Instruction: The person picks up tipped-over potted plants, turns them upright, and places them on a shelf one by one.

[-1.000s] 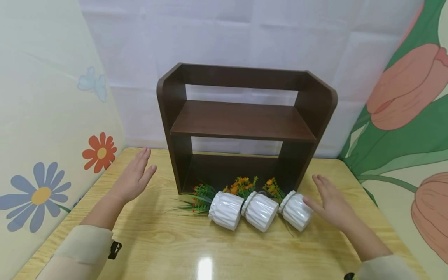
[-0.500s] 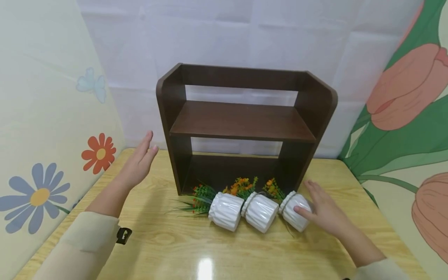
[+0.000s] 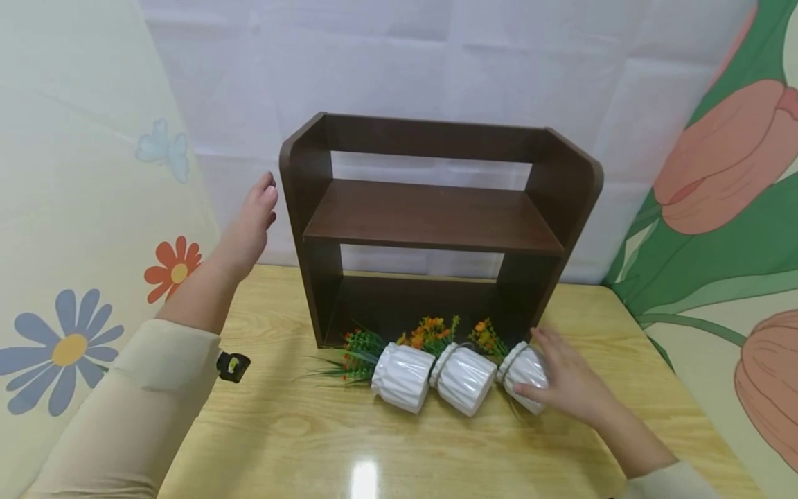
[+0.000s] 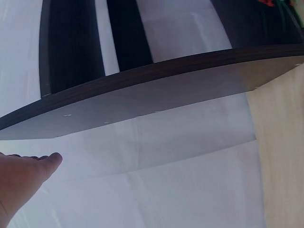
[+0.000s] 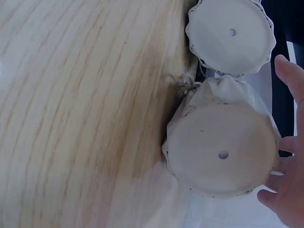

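Head view: the right hand [image 3: 570, 388] lies on the rightmost white pot [image 3: 524, 371], thumb below and fingers over its far side, loosely curled about the ribbed wall. The pot lies on its side on the tabletop [image 3: 299, 436], its base turned toward the person and its orange-flowered plant pointing away from the hand, toward the shelf unit [image 3: 436, 222]. Two more white pots lie in a row just left of the right hand: the middle pot [image 3: 464, 378] touches the held one, and the left pot [image 3: 403, 375] touches the middle one; each carries artificial greenery with red or orange flowers.

The left hand [image 3: 249, 222] is raised off the tabletop, fingers straight and together, empty, just beside the shelf unit's left side panel; whether it touches the panel cannot be told.

Right wrist view: the fingers [image 5: 289, 71] wrap the far edge of the held pot's base [image 5: 222, 149], with the middle pot's base [image 5: 231, 35] beyond it.

Left wrist view: a fingertip [image 4: 50, 161] lies below the dark panel edge [image 4: 156, 76].
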`<state>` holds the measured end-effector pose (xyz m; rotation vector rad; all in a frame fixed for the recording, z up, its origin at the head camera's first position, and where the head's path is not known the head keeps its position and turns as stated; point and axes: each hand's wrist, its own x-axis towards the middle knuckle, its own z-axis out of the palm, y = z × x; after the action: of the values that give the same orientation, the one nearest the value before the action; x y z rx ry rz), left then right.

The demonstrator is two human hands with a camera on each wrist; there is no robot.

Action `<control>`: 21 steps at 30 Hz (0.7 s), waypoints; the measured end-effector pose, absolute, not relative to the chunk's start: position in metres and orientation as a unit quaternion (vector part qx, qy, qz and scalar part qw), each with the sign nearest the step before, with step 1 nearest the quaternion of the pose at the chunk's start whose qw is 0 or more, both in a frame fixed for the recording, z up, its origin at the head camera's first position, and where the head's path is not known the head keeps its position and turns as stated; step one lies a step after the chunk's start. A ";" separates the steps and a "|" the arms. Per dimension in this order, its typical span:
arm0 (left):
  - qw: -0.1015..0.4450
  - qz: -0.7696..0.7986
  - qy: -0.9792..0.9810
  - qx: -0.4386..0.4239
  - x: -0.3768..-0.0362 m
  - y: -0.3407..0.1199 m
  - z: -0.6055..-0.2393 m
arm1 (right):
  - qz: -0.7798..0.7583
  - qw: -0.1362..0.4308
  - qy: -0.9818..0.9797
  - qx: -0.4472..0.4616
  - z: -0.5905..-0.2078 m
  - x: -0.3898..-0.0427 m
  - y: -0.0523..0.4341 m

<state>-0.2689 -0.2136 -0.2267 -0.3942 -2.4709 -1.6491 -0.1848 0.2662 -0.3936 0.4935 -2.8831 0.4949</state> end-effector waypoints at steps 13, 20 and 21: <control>0.102 -0.587 -0.795 -0.115 -0.292 -0.197 -0.180 | 0.156 0.085 -0.970 0.168 -0.401 -0.187 0.262; 0.103 -0.555 -0.821 -0.085 -0.301 -0.191 -0.168 | 0.153 0.087 -0.970 0.168 -0.405 -0.186 0.262; 0.104 -0.553 -0.822 -0.086 -0.303 -0.190 -0.167 | 0.154 0.086 -0.970 0.168 -0.405 -0.186 0.262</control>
<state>-0.3030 -0.1904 -0.1670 -0.2540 -2.4252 -1.6320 -0.1863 0.2617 -0.4047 0.4997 -2.8918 0.4577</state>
